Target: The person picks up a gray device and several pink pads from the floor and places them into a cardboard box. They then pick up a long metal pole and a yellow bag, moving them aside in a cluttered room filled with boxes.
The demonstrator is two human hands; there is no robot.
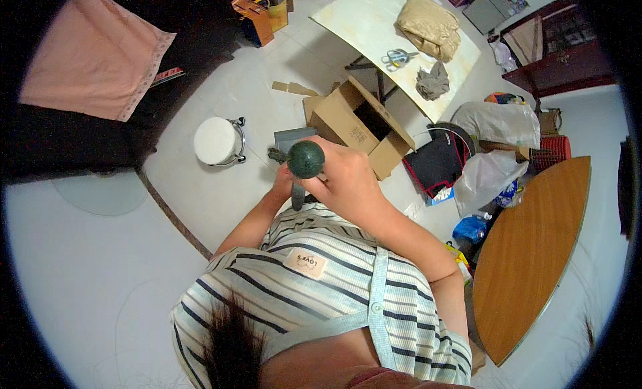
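Note:
My right hand (342, 181) is closed around a thing with a dark green, speckled round end (305, 159), held up in front of my chest. The rest of that thing is hidden behind its own end and my fingers. Close beside it, lower and to the left, is my left hand (283, 185), its fingers mostly out of sight. A dark grey, flat, round-tipped piece (297, 198) shows just below the green end, between my hands. Whether it belongs to the green-ended thing, I cannot tell.
Beyond my hands stands an open cardboard box (349, 125), with a grey box-like thing (294, 136) beside it. A white round stool (215, 141) is to the left. Scissors (398, 58) and cloth lie on a pale table (361, 29). A brown wooden board (535, 255) occupies the right.

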